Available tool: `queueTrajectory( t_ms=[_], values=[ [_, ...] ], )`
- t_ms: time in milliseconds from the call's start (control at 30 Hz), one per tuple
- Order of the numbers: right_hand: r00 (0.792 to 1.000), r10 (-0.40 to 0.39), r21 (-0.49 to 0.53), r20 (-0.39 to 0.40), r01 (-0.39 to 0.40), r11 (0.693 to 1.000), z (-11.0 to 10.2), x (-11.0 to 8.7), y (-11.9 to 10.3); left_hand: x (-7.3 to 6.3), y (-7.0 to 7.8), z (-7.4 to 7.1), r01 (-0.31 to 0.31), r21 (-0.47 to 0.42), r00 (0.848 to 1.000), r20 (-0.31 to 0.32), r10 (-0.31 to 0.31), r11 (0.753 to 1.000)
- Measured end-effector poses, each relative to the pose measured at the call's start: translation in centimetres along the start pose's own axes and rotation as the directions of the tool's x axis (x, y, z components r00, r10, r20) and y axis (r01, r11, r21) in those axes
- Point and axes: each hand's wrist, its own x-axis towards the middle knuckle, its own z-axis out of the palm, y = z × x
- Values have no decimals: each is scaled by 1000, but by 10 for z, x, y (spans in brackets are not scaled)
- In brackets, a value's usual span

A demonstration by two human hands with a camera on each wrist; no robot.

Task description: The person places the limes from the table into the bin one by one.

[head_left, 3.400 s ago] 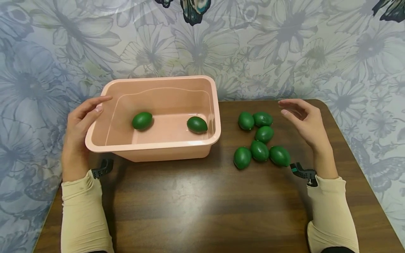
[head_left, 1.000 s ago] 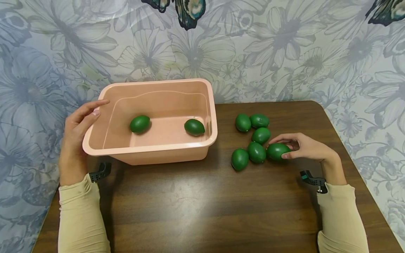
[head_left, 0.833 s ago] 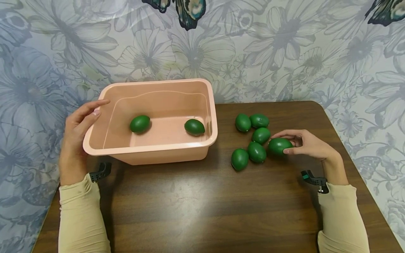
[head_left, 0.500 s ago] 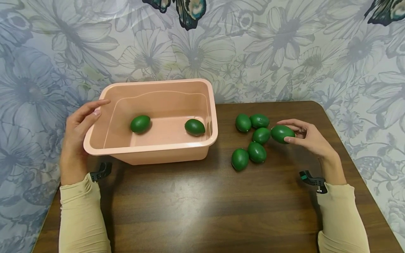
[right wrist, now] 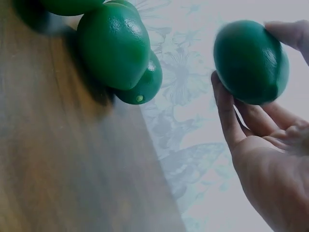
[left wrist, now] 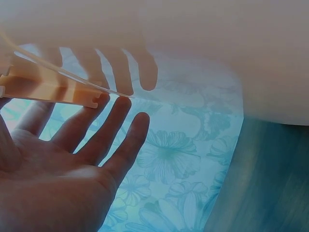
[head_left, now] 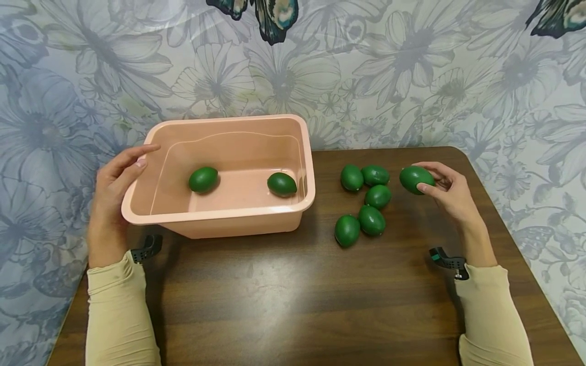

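Observation:
My right hand [head_left: 450,195] pinches a glossy green lime [head_left: 416,180] between thumb and fingers, to the right of the other limes. In the right wrist view the held lime [right wrist: 251,62] sits at the fingertips, apart from the rest. My left hand [head_left: 114,195] holds the left rim of a peach plastic tub [head_left: 229,216], with thumb and index finger over the edge. From the left wrist, the other fingers of that hand [left wrist: 72,169] reach under the rim. Inside the tub lie two limes, one left [head_left: 203,179] and one right [head_left: 282,184].
Several loose limes [head_left: 372,220] lie in a cluster on the brown wooden table [head_left: 274,295], right of the tub. A flower-patterned wall covering [head_left: 389,76] rises behind the table's back edge. Dark wrist straps [head_left: 450,263] sit at both cuffs.
My right hand has come down to the nearest right-hand lime, taken hold of it and carried it back and right, away from the cluster. The left hand stays on the tub.

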Motion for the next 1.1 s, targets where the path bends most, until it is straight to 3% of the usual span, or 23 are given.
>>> queueTrajectory(
  t_ms=[167,467,833,1100],
  values=[
    [998,-18,14,-54,19,1000,10,7,-9,0,-1,1,0,9,1000,-6,0,1000],
    [998,-59,-36,-17,58,998,37,27,-19,0,-1,0,5,-5,1000,-15,-5,1000],
    [992,-111,-116,-52,105,988,61,51,-34,-1,-3,-1,-5,-8,1000,-18,5,1000],
    [987,-151,-130,-63,142,981,90,71,-40,0,-2,0,-1,-14,1000,-6,0,1000]
  ],
)
